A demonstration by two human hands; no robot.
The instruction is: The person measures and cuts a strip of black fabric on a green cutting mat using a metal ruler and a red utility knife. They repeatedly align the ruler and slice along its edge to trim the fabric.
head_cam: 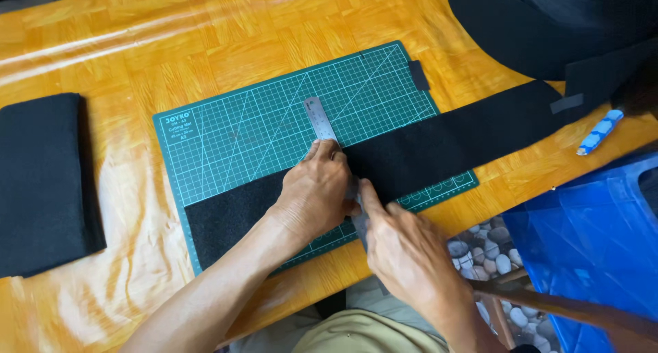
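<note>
1. I saw my left hand lying flat, fingers together and pressed down on a steel ruler, pinning it across a long black felt strip.
2. My right hand sat just near and right of it, curled narrowly with the forefinger stretched along the ruler's edge; whatever it pinched was hidden, so I could not tell if a blade was in it.
3. The ruler ran from far to near, its far end bare on the green cutting mat, its near part under my hands.
4. The strip lay slantwise over the mat, trailing right onto the orange table.
5. A folded black cloth rested well apart at the left, a blue patterned cutter at the right.
</note>
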